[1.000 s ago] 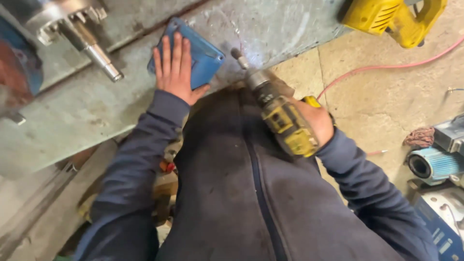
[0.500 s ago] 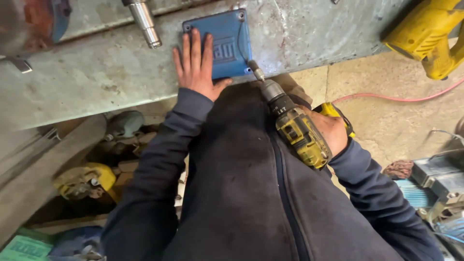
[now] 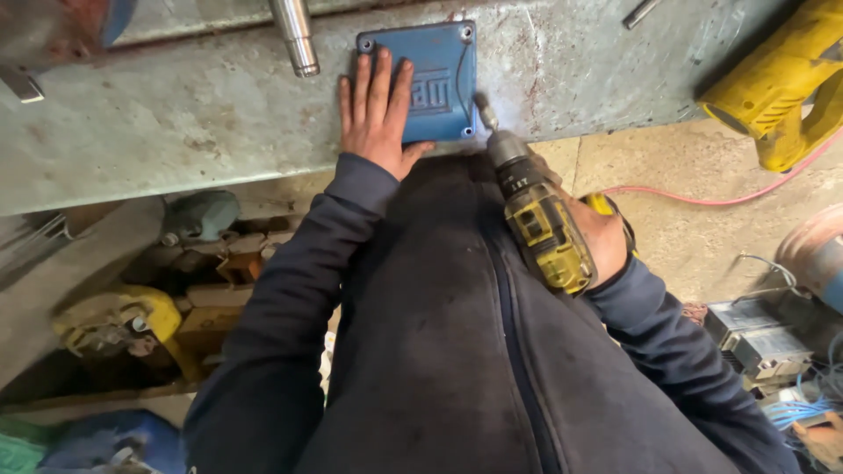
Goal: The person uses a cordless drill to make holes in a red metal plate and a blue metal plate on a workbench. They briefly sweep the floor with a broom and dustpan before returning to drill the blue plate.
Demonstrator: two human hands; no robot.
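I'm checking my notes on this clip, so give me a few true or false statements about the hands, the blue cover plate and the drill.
1. The left hand lies flat on the blue cover plate. True.
2. The right hand holds a yellow and black cordless drill. True.
3. The drill bit points at the plate's upper left corner. False: it meets the lower right corner.
4. The plate lies on the concrete floor. False: it sits on a grey metal surface.
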